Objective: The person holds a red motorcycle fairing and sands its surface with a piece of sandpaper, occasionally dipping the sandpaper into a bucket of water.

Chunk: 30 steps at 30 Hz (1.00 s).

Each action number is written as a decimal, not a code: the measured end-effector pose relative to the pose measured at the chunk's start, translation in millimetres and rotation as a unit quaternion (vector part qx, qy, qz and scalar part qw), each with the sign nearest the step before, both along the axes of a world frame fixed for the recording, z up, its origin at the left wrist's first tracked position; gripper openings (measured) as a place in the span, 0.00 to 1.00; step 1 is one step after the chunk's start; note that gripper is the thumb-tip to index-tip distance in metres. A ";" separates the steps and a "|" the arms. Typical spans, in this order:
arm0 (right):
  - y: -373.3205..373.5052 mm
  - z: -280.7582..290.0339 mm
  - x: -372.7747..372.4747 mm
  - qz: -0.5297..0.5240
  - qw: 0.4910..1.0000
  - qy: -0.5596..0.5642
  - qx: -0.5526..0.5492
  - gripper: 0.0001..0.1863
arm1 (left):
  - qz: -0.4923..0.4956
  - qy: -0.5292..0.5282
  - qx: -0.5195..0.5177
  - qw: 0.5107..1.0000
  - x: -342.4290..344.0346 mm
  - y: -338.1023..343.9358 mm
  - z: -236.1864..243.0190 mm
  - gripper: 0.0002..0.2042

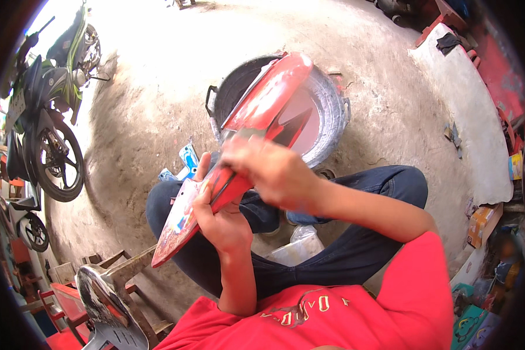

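Observation:
I hold a long red motorcycle fender [285, 76] diagonally over my lap, its far end above a grey tub [331, 105] of cloudy pinkish liquid. My left hand [219, 224] grips the fender's near section from beneath, thumb along its side, where the paint is patchy. My right hand [274, 169] is slightly blurred, closed and pressed on the middle of the fender; what is under its fingers is hidden. A blue-and-white plastic part [188, 163] lies beside my left knee.
Parked motorbikes [61, 157] stand at the left. A worn plastic panel [108, 309] rests on a wooden stand at lower left. A white sack [302, 233] and block sit between my legs. Red parts [496, 81], a cardboard box [483, 224] and clutter line the right side.

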State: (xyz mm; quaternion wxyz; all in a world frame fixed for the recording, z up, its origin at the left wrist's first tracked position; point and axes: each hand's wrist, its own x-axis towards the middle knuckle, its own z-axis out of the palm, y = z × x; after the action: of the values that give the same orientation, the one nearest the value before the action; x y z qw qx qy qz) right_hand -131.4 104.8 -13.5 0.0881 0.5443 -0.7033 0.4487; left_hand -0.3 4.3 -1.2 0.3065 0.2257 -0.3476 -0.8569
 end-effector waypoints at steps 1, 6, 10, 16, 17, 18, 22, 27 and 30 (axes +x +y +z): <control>-0.5 1.5 2.5 0.029 0.999 -0.018 -0.010 0.16 | -0.018 0.019 -0.009 1.000 -0.5 0.0 0.2 0.30; 8.4 -36.1 -90.7 -0.260 0.945 -0.156 0.125 0.14 | -0.003 0.008 -0.011 1.000 -1.5 2.7 0.7 0.30; 1.5 -41.6 -66.6 -0.164 0.986 0.012 0.009 0.15 | -0.002 -0.002 -0.020 1.000 -2.0 4.4 0.0 0.30; 2.1 -41.0 -71.6 -0.097 0.995 -0.026 -0.004 0.18 | -0.007 0.004 -0.013 1.000 -2.8 2.1 0.1 0.30; 6.6 -42.3 -85.6 -0.164 0.986 -0.036 0.017 0.19 | -0.008 0.000 -0.011 1.000 -2.7 2.3 0.2 0.30; 9.4 -40.4 -91.6 -0.150 0.988 -0.027 0.035 0.19 | -0.010 0.003 -0.003 1.000 -2.4 2.6 0.3 0.30; 7.7 -34.7 -80.3 -0.179 0.964 -0.150 0.131 0.20 | -0.003 -0.004 -0.009 1.000 -1.1 3.8 1.1 0.30; 5.4 -43.0 -82.7 -0.029 0.999 0.010 0.013 0.19 | -0.001 -0.005 -0.010 1.000 -2.3 1.4 1.8 0.31; 14.5 -57.2 -110.4 -0.166 0.986 -0.012 0.021 0.19 | -0.009 0.003 -0.009 1.000 -3.3 1.7 1.0 0.30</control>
State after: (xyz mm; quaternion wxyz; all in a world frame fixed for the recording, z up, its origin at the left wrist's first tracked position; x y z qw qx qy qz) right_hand -241.8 119.2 -70.8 0.1417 0.4166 -0.7942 0.4191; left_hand -3.6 6.1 -0.2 0.3021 0.2173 -0.3561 -0.8572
